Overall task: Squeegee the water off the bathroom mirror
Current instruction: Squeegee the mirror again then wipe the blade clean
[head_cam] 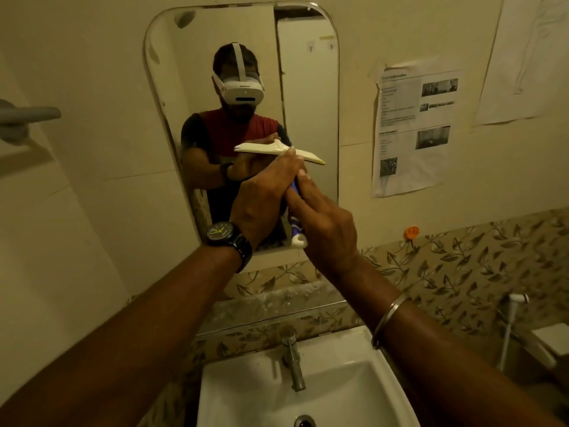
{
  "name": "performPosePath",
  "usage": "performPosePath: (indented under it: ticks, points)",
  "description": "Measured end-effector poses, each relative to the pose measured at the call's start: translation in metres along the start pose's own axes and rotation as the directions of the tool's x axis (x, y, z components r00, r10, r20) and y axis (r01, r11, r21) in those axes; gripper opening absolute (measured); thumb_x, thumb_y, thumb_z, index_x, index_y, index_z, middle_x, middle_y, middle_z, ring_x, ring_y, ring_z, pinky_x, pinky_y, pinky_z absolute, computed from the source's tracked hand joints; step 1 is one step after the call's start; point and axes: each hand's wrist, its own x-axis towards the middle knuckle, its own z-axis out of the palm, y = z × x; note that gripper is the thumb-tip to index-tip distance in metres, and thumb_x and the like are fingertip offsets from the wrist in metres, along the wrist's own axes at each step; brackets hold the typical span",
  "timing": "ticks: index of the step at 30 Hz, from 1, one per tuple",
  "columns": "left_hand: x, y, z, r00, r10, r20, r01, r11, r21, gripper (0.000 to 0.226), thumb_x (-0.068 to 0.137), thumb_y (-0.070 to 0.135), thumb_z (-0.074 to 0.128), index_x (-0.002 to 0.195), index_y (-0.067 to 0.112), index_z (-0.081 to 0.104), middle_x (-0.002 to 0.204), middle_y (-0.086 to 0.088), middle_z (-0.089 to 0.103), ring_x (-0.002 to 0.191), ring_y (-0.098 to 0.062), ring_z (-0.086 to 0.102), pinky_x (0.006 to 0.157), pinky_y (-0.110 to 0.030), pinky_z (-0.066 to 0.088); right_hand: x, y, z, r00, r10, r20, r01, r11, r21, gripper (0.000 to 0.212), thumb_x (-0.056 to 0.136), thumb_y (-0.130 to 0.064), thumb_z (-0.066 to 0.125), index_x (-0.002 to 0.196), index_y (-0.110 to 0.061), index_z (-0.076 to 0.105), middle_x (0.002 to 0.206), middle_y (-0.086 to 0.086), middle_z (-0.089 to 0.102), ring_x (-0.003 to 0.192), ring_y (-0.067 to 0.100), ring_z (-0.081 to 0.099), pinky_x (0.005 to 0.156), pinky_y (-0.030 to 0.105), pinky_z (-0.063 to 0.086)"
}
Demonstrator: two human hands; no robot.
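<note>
A rounded bathroom mirror hangs on the wall ahead and reflects a person wearing a headset. In front of its lower middle I hold a squeegee with a cream blade head and a blue-and-white handle. The blade lies almost level, tilted down to the right. My left hand, with a black watch on its wrist, wraps the handle just under the head. My right hand, a metal bangle on its wrist, grips the handle lower down. Whether the blade touches the glass is not clear.
A white basin with a steel tap sits below the mirror. Printed paper sheets hang on the wall to the right. A grey towel bar juts in at the left. A spray hose hangs at the lower right.
</note>
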Motion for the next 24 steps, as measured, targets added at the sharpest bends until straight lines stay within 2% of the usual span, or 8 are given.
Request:
performPosePath:
  ticks: [2, 5, 10, 14, 16, 18, 24]
  points:
    - [-0.003, 0.001, 0.001, 0.999, 0.021, 0.031, -0.021, 1.0, 0.015, 0.045, 0.099, 0.005, 0.067, 0.142, 0.001, 0.057, 0.148, -0.019, 0.055, 0.141, -0.028, 0.051, 0.121, -0.025, 0.032, -0.01, -0.001, 0.002, 1.0, 0.004, 0.001, -0.004, 1.0, -0.009, 0.04, 0.096, -0.013, 0.072, 0.133, 0.0, 0.066, 0.141, 0.027, 0.057, 0.114, 0.036, 0.069, 0.086, 0.034, 0.058]
    - [-0.028, 0.002, 0.005, 0.993, 0.059, 0.105, -0.061, 0.998, 0.019, 0.047, 0.094, -0.001, 0.07, 0.14, -0.001, 0.059, 0.146, -0.022, 0.056, 0.138, -0.032, 0.053, 0.113, -0.038, 0.046, -0.035, -0.008, 0.005, 0.998, 0.031, 0.048, -0.032, 0.999, 0.025, 0.04, 0.097, -0.012, 0.071, 0.135, 0.0, 0.064, 0.142, 0.028, 0.057, 0.104, 0.036, 0.073, 0.08, 0.038, 0.063]
    - [-0.042, 0.007, 0.006, 0.976, 0.053, 0.211, -0.055, 0.998, 0.005, 0.046, 0.095, -0.001, 0.068, 0.14, -0.001, 0.058, 0.143, -0.023, 0.058, 0.133, -0.034, 0.057, 0.11, -0.046, 0.05, -0.053, -0.014, 0.002, 0.993, 0.073, 0.091, -0.078, 0.995, 0.058, 0.047, 0.09, -0.007, 0.078, 0.134, -0.001, 0.065, 0.141, 0.026, 0.059, 0.102, 0.034, 0.074, 0.074, 0.04, 0.065]
    - [0.007, 0.015, 0.001, 0.987, 0.048, 0.152, -0.056, 0.997, 0.045, 0.043, 0.098, 0.001, 0.06, 0.14, 0.005, 0.059, 0.141, -0.014, 0.062, 0.129, -0.03, 0.059, 0.11, -0.043, 0.049, -0.02, 0.006, -0.008, 0.994, 0.111, -0.004, -0.111, 0.992, 0.064, 0.042, 0.097, -0.009, 0.069, 0.138, -0.005, 0.063, 0.144, 0.023, 0.057, 0.09, 0.028, 0.073, 0.071, 0.033, 0.062]
    - [0.033, 0.02, 0.004, 0.988, 0.091, 0.127, -0.101, 0.993, 0.067, 0.037, 0.101, 0.007, 0.062, 0.138, 0.003, 0.06, 0.138, -0.018, 0.063, 0.127, -0.032, 0.061, 0.111, -0.04, 0.046, -0.004, 0.017, -0.012, 0.989, 0.137, -0.052, -0.134, 0.989, 0.054, 0.041, 0.098, -0.009, 0.067, 0.139, -0.006, 0.062, 0.145, 0.022, 0.056, 0.095, 0.029, 0.073, 0.074, 0.034, 0.062]
    - [0.043, 0.022, 0.007, 0.98, 0.104, 0.171, -0.113, 0.993, 0.043, 0.036, 0.103, 0.008, 0.06, 0.138, 0.001, 0.059, 0.137, -0.021, 0.063, 0.126, -0.035, 0.062, 0.111, -0.045, 0.049, -0.001, 0.021, -0.011, 0.985, 0.157, -0.067, -0.153, 0.986, 0.058, 0.041, 0.098, -0.008, 0.067, 0.139, -0.005, 0.063, 0.145, 0.022, 0.056, 0.099, 0.03, 0.073, 0.074, 0.036, 0.063]
    - [-0.007, 0.01, 0.009, 0.947, 0.148, 0.287, -0.171, 0.984, 0.056, 0.043, 0.099, 0.007, 0.065, 0.14, 0.001, 0.056, 0.143, -0.023, 0.058, 0.13, -0.036, 0.06, 0.105, -0.047, 0.054, -0.048, -0.004, 0.001, 0.985, 0.17, -0.002, -0.17, 0.983, 0.072, 0.043, 0.093, -0.006, 0.073, 0.135, -0.003, 0.065, 0.143, 0.025, 0.058, 0.086, 0.03, 0.074, 0.07, 0.032, 0.062]
